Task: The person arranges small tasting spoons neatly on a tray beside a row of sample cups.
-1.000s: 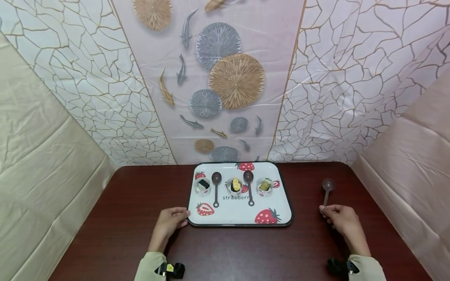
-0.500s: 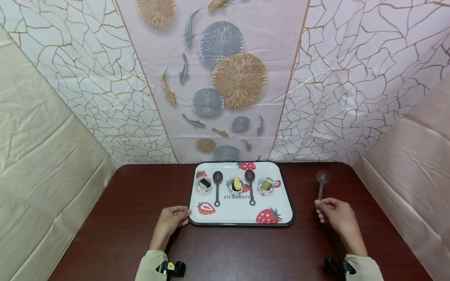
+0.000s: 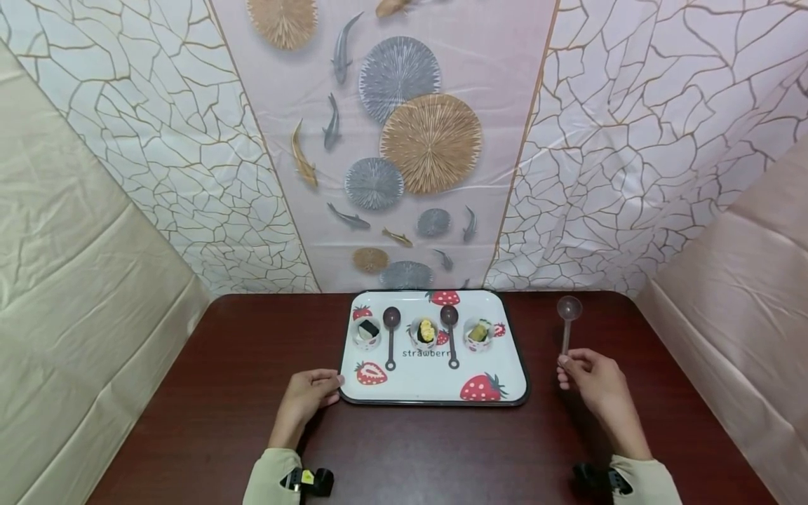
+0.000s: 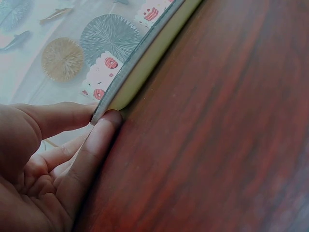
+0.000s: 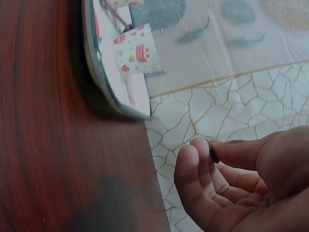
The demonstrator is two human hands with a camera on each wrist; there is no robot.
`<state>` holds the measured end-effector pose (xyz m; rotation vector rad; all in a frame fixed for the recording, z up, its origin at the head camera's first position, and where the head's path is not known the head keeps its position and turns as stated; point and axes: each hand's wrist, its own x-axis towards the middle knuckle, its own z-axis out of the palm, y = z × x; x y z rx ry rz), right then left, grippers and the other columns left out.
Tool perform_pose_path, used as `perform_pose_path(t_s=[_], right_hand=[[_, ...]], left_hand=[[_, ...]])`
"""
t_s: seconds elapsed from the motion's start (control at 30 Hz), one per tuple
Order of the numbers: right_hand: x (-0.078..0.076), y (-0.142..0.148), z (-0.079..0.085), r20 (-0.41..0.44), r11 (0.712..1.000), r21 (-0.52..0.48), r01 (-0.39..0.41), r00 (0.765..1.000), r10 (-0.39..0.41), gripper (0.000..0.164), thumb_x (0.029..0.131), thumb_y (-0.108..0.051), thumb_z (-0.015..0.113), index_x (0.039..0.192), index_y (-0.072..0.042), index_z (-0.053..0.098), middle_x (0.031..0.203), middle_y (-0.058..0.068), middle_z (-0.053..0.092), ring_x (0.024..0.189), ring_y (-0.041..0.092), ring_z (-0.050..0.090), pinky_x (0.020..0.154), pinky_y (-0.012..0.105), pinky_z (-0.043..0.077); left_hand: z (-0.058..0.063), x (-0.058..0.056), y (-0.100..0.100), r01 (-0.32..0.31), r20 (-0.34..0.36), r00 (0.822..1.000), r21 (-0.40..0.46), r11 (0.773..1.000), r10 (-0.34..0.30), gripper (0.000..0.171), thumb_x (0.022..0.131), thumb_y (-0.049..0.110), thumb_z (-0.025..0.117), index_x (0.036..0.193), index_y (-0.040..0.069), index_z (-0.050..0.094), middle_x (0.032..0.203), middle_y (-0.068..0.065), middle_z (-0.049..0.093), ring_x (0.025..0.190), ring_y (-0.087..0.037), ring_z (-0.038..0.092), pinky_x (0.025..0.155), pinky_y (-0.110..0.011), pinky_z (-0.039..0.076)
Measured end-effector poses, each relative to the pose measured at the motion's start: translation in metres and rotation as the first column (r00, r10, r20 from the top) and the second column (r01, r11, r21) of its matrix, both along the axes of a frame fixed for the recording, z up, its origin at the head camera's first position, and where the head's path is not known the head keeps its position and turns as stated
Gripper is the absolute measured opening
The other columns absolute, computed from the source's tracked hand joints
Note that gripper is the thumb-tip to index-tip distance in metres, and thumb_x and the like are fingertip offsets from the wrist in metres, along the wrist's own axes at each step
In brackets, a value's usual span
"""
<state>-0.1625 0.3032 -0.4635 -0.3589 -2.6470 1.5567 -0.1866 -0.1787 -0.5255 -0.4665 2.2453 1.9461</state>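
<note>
In the head view, my left hand [image 3: 305, 401] pinches the left front rim of a white strawberry-print tray [image 3: 413, 387]. The left wrist view shows the thumb above the tray's edge and a finger beneath it. Off to the tray's right, my right hand [image 3: 598, 387] holds a translucent brown spoon [image 3: 567, 330] by its handle end, bowl pointing away. Only a dark bit of that handle [image 5: 214, 152] shows between thumb and fingers in the right wrist view. Two dark spoons, one left [image 3: 391, 340] and one right [image 3: 451, 340], lie between three small paper cups on the tray.
The left cup [image 3: 366, 344] holds a white and black piece, the middle cup [image 3: 416, 341] a yellow-topped one, the right cup [image 3: 477, 346] a green one. A dark red wooden table [image 3: 252, 337] carries everything. Patterned cloth [image 3: 404, 210] rises behind it.
My right hand has moved left toward the tray and slightly forward, carrying the spoon. The left hand stays at the tray's rim. The view shifts slightly.
</note>
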Motion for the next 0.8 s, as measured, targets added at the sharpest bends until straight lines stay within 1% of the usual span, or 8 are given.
perform_pose_path(t_s=[0.07,0.2,0.33,0.43,0.6,0.8], right_hand=[[0.0,-0.003,0.002,-0.011,1.0,0.001,-0.001,1.0,0.001,0.032,0.108,-0.008,0.06,0.128,0.017,0.059,0.092,0.016,0.075,0.071,0.01,0.07,0.065,0.025,0.063],[0.0,-0.011,0.002,-0.039,0.999,0.036,0.002,0.999,0.0,0.03,0.107,-0.01,0.063,0.125,0.014,0.064,0.092,0.017,0.074,0.069,0.01,0.069,0.064,0.023,0.062],[-0.002,-0.019,-0.004,-0.052,0.995,0.104,-0.008,0.999,0.014,0.027,0.107,-0.013,0.065,0.121,0.01,0.069,0.089,0.016,0.073,0.069,0.012,0.066,0.06,0.022,0.056],[-0.004,-0.026,-0.008,-0.044,0.992,0.127,-0.019,0.999,0.025,0.029,0.106,-0.016,0.066,0.12,0.009,0.07,0.087,0.013,0.071,0.068,0.015,0.064,0.057,0.025,0.053],[-0.008,-0.038,-0.013,-0.036,0.991,0.131,-0.028,0.999,0.033,0.029,0.105,-0.016,0.068,0.121,0.008,0.072,0.088,0.013,0.072,0.065,0.018,0.063,0.054,0.027,0.051],[-0.013,-0.047,-0.018,-0.03,0.991,0.128,-0.051,0.998,0.055,0.024,0.103,-0.013,0.069,0.116,0.008,0.073,0.081,0.012,0.071,0.064,0.018,0.062,0.052,0.025,0.047]], left_hand=[[0.001,0.0,0.001,0.0,0.001,1.0,-0.002,1.0,0.0,0.034,0.096,0.007,0.077,0.123,-0.013,0.069,0.098,-0.012,0.076,0.076,-0.012,0.07,0.069,-0.026,0.064],[0.001,0.0,0.001,-0.002,0.004,1.0,-0.011,1.0,0.002,0.035,0.096,0.007,0.077,0.123,-0.012,0.07,0.1,-0.013,0.076,0.077,-0.011,0.07,0.069,-0.026,0.064],[0.001,0.0,0.002,-0.002,0.007,1.0,-0.022,1.0,0.002,0.034,0.096,0.007,0.077,0.124,-0.011,0.07,0.102,-0.014,0.076,0.078,-0.011,0.07,0.07,-0.026,0.064],[0.001,0.0,0.002,-0.004,0.009,1.0,-0.025,1.0,0.004,0.033,0.096,0.007,0.077,0.123,-0.011,0.071,0.102,-0.014,0.076,0.078,-0.011,0.07,0.07,-0.026,0.064],[0.001,0.001,0.001,-0.004,0.002,1.0,-0.021,1.0,0.004,0.034,0.096,0.007,0.077,0.123,-0.012,0.07,0.101,-0.014,0.076,0.078,-0.011,0.07,0.069,-0.026,0.064],[0.001,0.001,0.001,-0.002,-0.005,1.0,-0.008,1.0,0.002,0.035,0.095,0.007,0.077,0.124,-0.013,0.07,0.099,-0.013,0.076,0.076,-0.012,0.07,0.069,-0.026,0.064]])
